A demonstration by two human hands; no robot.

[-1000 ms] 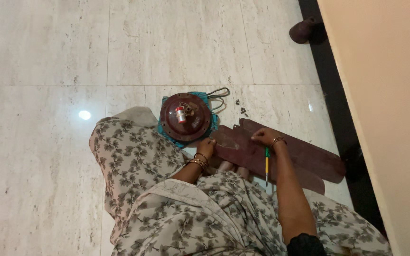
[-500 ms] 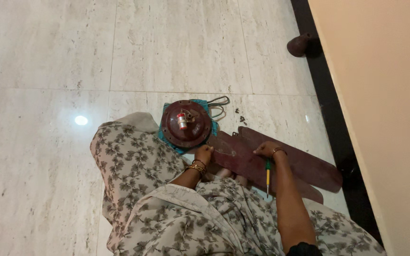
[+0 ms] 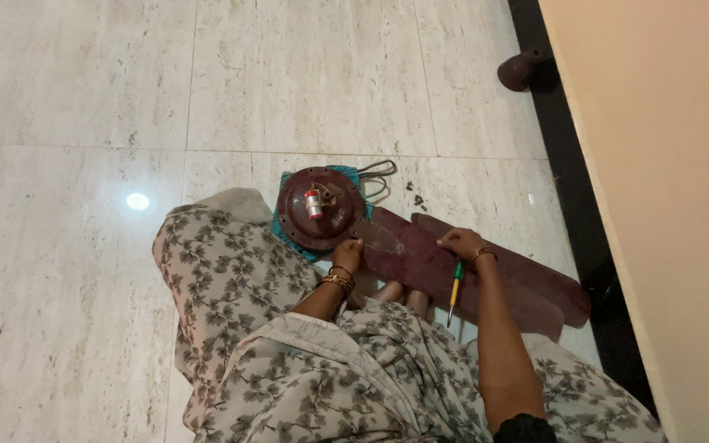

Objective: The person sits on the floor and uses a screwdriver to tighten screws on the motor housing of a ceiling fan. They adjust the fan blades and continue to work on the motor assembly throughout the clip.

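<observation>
fan motor (image 3: 319,217) on cloth (image 3: 346,175), blades (image 3: 486,275) to its right; screwdriver (image 3: 454,291) on blades
</observation>
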